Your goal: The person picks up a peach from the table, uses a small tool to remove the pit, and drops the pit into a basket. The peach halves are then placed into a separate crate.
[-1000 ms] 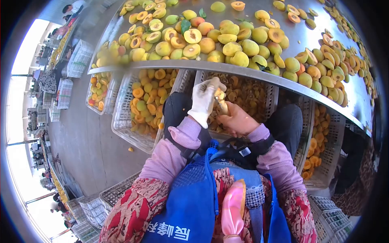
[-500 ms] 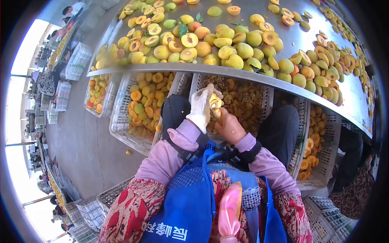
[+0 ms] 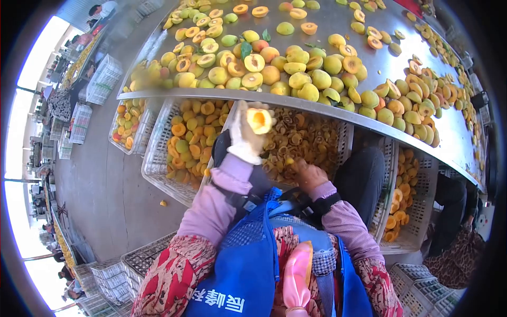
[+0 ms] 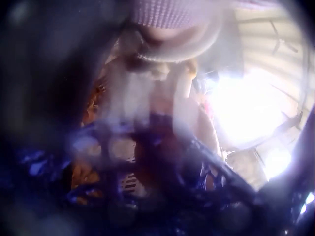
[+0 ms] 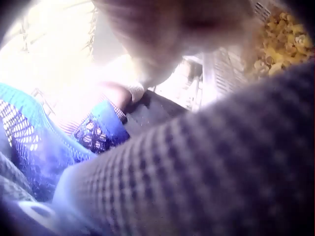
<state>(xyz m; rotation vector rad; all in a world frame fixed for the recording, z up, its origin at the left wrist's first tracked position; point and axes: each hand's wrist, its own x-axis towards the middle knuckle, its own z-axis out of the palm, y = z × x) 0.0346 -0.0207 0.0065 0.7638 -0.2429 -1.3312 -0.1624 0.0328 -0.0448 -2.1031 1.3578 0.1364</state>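
1. Seated person seen from above, hands at the near edge of a metal table [image 3: 388, 61]. The left hand [image 3: 247, 134], in a pale glove, is closed round a fruit half [image 3: 260, 121], its cut face up; an orange hollow shows in the middle. That way up, the hollow is likely easy to see.
2. The right hand [image 3: 311, 177], bare, is lower and nearer the body, apart from the fruit half. Its fingers are curled, apparently round a small tool [image 3: 290, 161] with a yellowish tip; blur hides its shape. This looks like a grip for precise handling.
3. Below the hands, between dark-trousered knees, sits the middle crate [image 3: 346, 145], holding brown and yellow scraps. Its place suggests that loose bits can drop straight in.
4. To the left, the left crate [image 3: 157, 138] holds green and orange fruit, much of it cut; to the right, the right crate [image 3: 426, 198] holds orange halves. Both are close beside the legs, probably for easy reach.
5. Whole and halved fruit [image 3: 308, 93] is heaped along the table's near edge, presumably within arm's reach; more lies scattered on the far side.
6. Both wrist views are too blurred to show the fingers clearly.
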